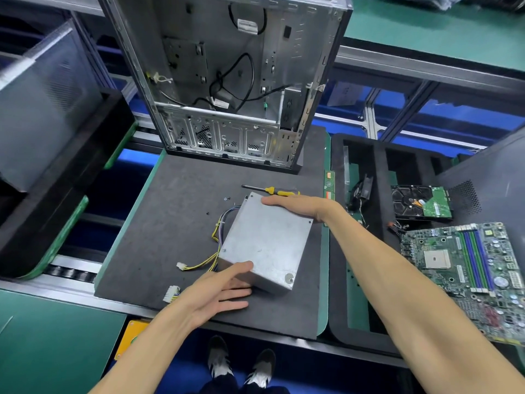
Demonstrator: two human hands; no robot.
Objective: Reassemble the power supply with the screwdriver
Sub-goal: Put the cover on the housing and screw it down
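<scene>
The left hand (220, 291), fingers straight, presses the near end of the grey metal power supply (265, 243); the right hand (295, 204) lies flat-fingered on its far edge. The unit sits on a dark foam mat (176, 211), wires (210, 251) trailing left. A yellow-handled screwdriver (272, 190) lies just behind. No lettering is legible.

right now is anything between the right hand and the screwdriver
Nothing visible. The screwdriver lies on the dark mat just beyond the right hand, which rests on the power supply's far edge.
</scene>
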